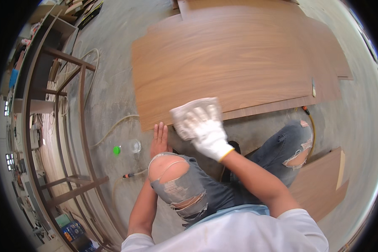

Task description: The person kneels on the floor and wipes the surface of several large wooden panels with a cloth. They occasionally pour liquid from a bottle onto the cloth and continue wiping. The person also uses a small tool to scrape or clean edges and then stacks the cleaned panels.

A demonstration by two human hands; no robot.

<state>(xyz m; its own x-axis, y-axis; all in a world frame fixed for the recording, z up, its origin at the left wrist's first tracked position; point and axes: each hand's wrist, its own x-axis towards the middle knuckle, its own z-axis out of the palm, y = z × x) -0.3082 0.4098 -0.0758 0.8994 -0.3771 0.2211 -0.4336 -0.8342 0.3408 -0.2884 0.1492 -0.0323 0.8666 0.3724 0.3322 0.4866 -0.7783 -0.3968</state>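
A large brown wood-grain board (222, 63) lies in front of me on top of other boards. My left hand (158, 140) is bare, its fingers stretched out flat at the board's near left edge; part of it is hidden behind my knee. My right hand (208, 132) wears a white knitted glove with a yellow cuff. Under its fingers is a pale folded cloth (180, 122), held against the near edge of the board. Hand and cloth are slightly blurred.
A utility knife (313, 87) lies on the boards' right side. On the concrete floor are a clear bottle with a green cap (116, 150), a pale hose (117, 124) and an orange-ended hose (306, 110). A brown metal frame (82, 109) stands left. More board pieces (323, 185) lie at right.
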